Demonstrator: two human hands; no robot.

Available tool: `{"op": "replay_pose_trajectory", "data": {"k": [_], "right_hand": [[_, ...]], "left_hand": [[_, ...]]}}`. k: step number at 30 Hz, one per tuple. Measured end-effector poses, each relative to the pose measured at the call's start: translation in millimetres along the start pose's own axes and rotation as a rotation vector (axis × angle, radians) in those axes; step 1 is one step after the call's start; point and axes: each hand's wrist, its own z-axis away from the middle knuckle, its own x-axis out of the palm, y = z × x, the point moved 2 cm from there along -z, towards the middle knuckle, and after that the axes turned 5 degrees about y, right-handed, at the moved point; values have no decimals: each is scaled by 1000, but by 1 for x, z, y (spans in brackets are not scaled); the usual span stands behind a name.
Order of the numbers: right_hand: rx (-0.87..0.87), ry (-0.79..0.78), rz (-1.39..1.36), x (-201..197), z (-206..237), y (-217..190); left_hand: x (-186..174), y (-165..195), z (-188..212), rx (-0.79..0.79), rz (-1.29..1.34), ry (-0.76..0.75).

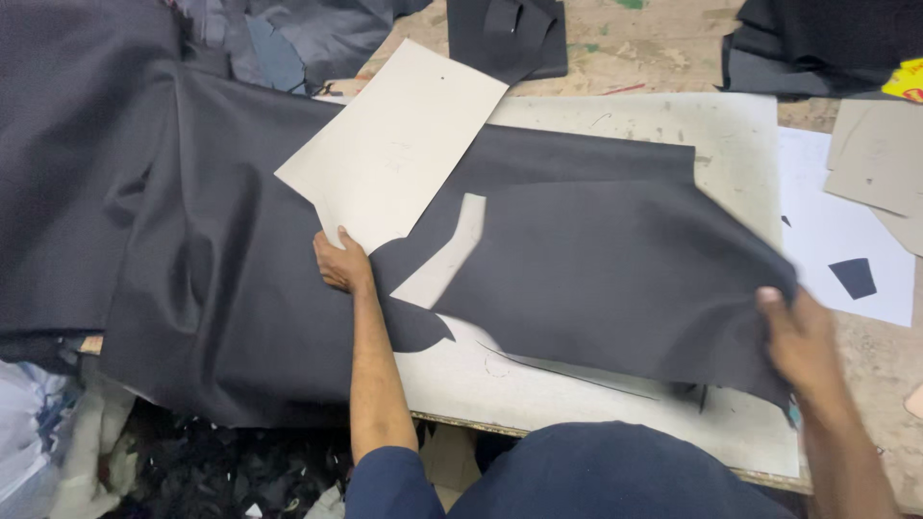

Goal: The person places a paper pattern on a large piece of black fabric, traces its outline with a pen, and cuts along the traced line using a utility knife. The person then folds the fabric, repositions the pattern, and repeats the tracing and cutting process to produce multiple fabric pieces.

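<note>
Pinched shut, the right hand (796,336) has a grip on the dark fabric (596,279) at its right corner, lifting it off the table (731,135); the left hand (341,261), arm stretched forward, grips the lower edge of the cardboard pattern (394,144) lying over the fabric.

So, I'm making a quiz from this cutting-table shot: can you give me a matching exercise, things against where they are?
Things:
1. left hand
2. right hand
3. pale card pattern
4. small dark fabric scrap

Places:
a. on the white sheet at far right
b. gripping the dark fabric's right edge
c. lying tilted on the dark fabric
d. at the pattern's lower edge

Pairs: 1-d, 2-b, 3-c, 4-a
</note>
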Motion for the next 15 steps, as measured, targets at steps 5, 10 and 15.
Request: {"op": "replay_pose_trajectory", "data": {"k": [5, 10, 15], "right_hand": [[175, 30, 348, -79, -6, 27], [270, -78, 148, -79, 14, -2], [92, -486, -124, 33, 38, -45]], "left_hand": [[12, -9, 1, -6, 3, -11], [22, -17, 0, 14, -61, -16], [26, -31, 1, 11, -9, -48]]}}
